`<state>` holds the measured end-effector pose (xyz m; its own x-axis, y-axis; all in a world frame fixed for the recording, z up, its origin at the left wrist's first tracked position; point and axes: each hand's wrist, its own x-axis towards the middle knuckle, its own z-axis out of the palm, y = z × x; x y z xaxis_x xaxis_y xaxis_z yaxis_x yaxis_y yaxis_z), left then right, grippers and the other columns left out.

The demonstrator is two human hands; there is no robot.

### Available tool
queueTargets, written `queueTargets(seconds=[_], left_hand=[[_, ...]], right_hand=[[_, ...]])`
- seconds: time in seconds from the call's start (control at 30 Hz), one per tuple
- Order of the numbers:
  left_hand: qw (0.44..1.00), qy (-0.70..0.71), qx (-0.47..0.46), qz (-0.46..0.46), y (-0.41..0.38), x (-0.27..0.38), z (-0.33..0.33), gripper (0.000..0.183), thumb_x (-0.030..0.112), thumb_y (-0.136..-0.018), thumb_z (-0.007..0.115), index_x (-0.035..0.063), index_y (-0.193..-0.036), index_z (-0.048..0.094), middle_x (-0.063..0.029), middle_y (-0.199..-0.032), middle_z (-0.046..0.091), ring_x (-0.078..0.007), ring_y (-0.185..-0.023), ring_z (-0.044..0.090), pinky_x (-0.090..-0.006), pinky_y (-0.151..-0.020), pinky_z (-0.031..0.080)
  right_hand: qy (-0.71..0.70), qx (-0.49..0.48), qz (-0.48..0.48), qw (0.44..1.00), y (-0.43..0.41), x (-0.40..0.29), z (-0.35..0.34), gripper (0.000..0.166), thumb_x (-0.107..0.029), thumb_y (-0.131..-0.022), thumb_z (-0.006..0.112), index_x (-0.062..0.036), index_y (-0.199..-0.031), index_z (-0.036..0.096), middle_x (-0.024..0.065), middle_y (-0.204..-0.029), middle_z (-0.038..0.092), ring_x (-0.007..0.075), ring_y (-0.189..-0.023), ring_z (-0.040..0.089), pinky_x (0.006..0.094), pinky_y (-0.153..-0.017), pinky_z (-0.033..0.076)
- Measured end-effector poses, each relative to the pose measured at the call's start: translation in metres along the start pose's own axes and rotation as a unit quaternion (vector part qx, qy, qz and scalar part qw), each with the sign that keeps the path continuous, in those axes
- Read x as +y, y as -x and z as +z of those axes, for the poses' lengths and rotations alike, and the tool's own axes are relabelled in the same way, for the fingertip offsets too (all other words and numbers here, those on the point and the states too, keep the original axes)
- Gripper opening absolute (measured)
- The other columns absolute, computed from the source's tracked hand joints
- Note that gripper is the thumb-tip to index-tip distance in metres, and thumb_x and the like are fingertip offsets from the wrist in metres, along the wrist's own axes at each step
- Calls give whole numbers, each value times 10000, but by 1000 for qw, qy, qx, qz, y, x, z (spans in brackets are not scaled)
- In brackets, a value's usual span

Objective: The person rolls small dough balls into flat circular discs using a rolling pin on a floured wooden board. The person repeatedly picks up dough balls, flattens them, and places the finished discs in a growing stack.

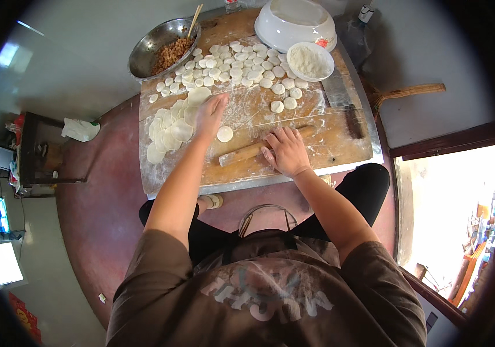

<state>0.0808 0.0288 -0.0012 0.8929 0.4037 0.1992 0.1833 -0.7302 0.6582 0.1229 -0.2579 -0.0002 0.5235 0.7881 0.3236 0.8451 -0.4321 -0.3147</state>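
Observation:
My left hand (212,116) is slightly blurred and turned edge-on over the floured wooden board (247,110). It is beside overlapping thin round dough wrappers (181,130); whether it holds one is hidden. A small flattened dough disc (225,134) lies just right of that wrist. My right hand (288,149) rests on a wooden rolling pin (241,155), its fingers draped over the shaft. The pin lies slantwise near the board's front edge. Many small pressed dough pieces (236,65) cover the far part of the board, with a few (290,103) nearer the right.
At the back left a steel basin (143,47) holds minced filling (172,55) and chopsticks (195,21). An overturned white basin (273,28) stands at the back right, with a bowl of flour (310,62) before it. A cleaver (337,91) lies along the right edge.

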Motion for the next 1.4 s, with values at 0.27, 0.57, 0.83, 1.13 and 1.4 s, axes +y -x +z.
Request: queueTargets(seconds=[0.27,0.57,0.83,1.13,1.4], left_hand=[[984,70,2,-166,80,8,6,222,112,-832,831,29,-991,701,-62,-851,721,-137,-743,668,-291,-695,542],[977,65,-161,-121,74,66,20,203,191,-841,778,25,-957,760,-152,-844,759,-240,-780,738,-359,-748,569],[989,18,-142,-25,59,50,27,191,181,-843,767,13,-933,762,-166,-840,742,-264,-767,730,-366,-728,558],[965,-37,-210,-153,70,71,9,231,174,-807,784,9,-966,762,-246,-954,730,-378,-898,719,-435,-815,572],[973,9,-214,-92,66,60,17,206,143,-805,752,18,-967,764,-209,-955,742,-366,-858,716,-430,-775,569]], right_hand=[[-10,0,13,1000,5,-5,0,198,-293,-923,591,-112,-982,643,74,-1064,619,273,-1047,560,446,-976,416],[84,-9,129,988,-27,-11,19,250,-225,-928,525,-94,-1113,632,107,-1120,608,292,-1101,567,448,-967,422],[78,-25,94,992,-51,-25,25,521,-249,-989,472,-102,-1488,456,104,-1515,487,299,-1447,403,509,-1210,268],[139,-53,114,982,-45,-33,25,647,-257,-989,462,-95,-1595,308,66,-1661,331,278,-1554,256,528,-1278,129],[58,-55,81,993,-26,-33,29,623,-273,-1000,458,-113,-1589,328,61,-1662,332,264,-1549,274,570,-1257,171]])
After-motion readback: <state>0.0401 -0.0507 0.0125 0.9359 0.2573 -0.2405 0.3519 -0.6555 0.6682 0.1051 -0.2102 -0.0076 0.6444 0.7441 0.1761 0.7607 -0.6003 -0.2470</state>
